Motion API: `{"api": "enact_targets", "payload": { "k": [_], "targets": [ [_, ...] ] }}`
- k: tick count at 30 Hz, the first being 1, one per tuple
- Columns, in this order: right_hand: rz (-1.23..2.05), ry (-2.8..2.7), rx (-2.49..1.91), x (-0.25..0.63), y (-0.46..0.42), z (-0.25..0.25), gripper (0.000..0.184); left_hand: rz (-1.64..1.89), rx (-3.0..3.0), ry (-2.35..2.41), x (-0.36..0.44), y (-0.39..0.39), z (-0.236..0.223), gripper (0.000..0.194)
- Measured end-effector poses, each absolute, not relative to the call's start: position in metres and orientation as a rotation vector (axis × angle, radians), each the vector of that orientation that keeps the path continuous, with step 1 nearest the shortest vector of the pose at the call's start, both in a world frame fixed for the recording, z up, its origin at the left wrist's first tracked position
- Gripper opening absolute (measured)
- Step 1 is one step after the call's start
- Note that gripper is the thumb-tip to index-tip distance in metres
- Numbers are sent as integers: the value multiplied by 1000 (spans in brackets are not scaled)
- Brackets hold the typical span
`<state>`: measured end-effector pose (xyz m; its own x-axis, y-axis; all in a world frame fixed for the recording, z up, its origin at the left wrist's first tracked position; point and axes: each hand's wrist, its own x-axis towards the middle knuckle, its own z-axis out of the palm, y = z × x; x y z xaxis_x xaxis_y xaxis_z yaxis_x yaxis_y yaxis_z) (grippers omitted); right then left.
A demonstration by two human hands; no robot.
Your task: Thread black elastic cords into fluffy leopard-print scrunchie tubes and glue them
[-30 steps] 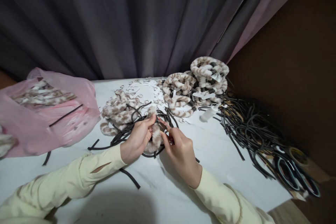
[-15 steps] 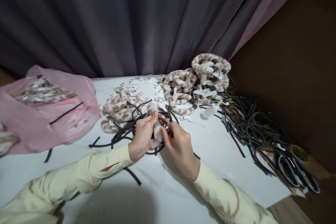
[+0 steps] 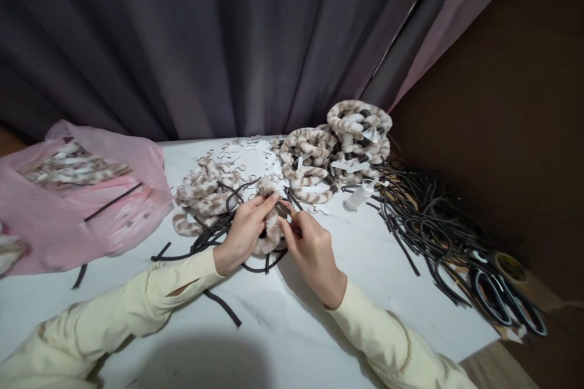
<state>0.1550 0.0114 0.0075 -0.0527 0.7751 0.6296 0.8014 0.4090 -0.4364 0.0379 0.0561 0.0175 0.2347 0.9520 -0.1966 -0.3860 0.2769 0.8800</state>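
Note:
My left hand [image 3: 243, 230] pinches a curved plush tube [image 3: 273, 232], white with brown patches, between thumb and fingers above the middle of the table. Close by on its right, my right hand [image 3: 316, 250] is closed, thumb and fingers pinched on a small dark object [image 3: 283, 210] at the tube's side; its kind I cannot make out. Under both hands lies a tangle of black cords [image 3: 201, 247]. Left of them is a heap of similar plush tubes [image 3: 207, 185]. The inner fingers of my right hand are hidden.
A pink plastic bag [image 3: 141, 219] with plush pieces stands at left. Behind are scattered small metal hooks [image 3: 237, 161]. Stacked plush rings [image 3: 360, 115] and a white bottle [image 3: 359, 197] sit at back right. Black cords [image 3: 424, 219] and scissors [image 3: 493, 298] lie along the right edge.
The view has shifted slightly. My left fingers have straightened somewhat along the plush tube, and the dark object by my right fingertips shows more clearly. Both hands stay at the tube.

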Motion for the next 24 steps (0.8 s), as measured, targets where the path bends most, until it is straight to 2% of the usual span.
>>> {"api": "enact_targets", "payload": {
  "k": [10, 15, 18, 24],
  "targets": [
    [27, -1614, -1350, 169, -1, 21, 17, 976, 806, 937, 28, 69, 36, 18],
    [-176, -1489, -1279, 180, 1, 30, 11, 735, 754, 784, 17, 80, 49, 11],
    [-293, -1456, -1224, 184, 3, 31, 15, 624, 745, 652, 9, 85, 52, 10],
    [-481, -1470, -1216, 196, 8, 28, 22, 345, 915, 433, -5, 92, 62, 17]
  ]
}}
